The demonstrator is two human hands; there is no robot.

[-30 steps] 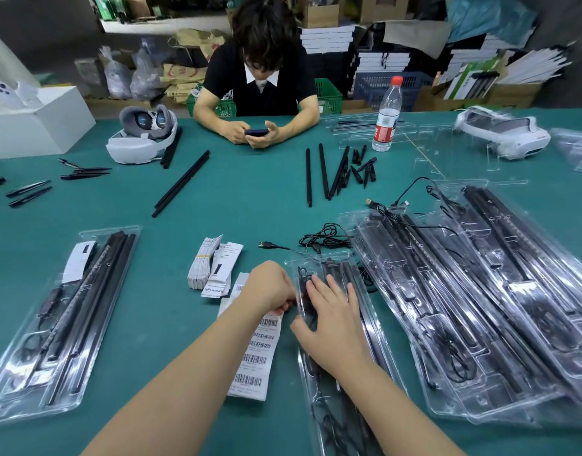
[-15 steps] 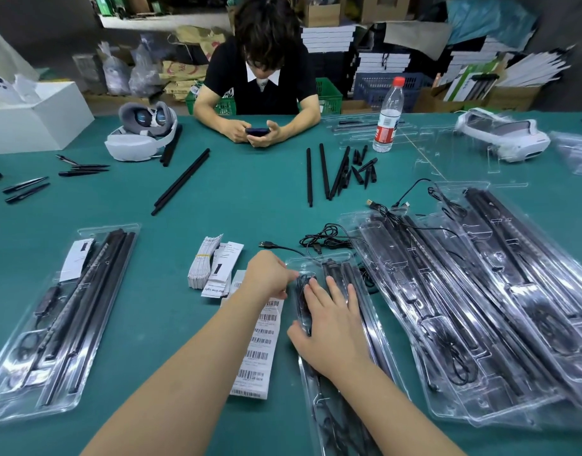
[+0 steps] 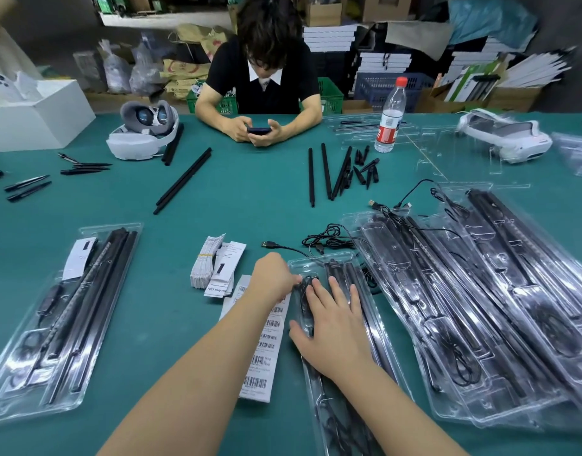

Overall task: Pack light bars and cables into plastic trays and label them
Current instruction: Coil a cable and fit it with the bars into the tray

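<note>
Tray (image 3: 319, 264) in progress sits on the desk (image 3: 184, 307) straight in front of me, just right of the barcode label sheet (image 3: 266, 343), with black light bars (image 3: 345, 274) already seated along its right channel. I have my right hand (image 3: 332, 327) flat on the tray, fingers straight and spread, pressing down, holding nothing. My left hand (image 3: 273, 278) is at the tray's upper left edge, fingers curled toward the cable (image 3: 304, 291) coiled in the left pocket; looks like a pinch on it, but the fingertips are hidden behind the knuckles, so I cannot tell for sure. Judgement: cable tucking is the current step for this tray; labelling it is still to come. Done: one packed tray (image 3: 66, 320) far left of the label sheet, already carrying a white label (image 3: 79, 258). Right of the working tray, a stack of filled trays (image 3: 480, 307) with bars and cables; no labels visible on them. Left: loose cables (image 3: 329, 238) above the working tray, loose bars (image 3: 184, 181) further up the desk, a stack of folded leaflets (image 3: 214, 264) above the label sheet. Roughly midway, I'd guess.
</note>
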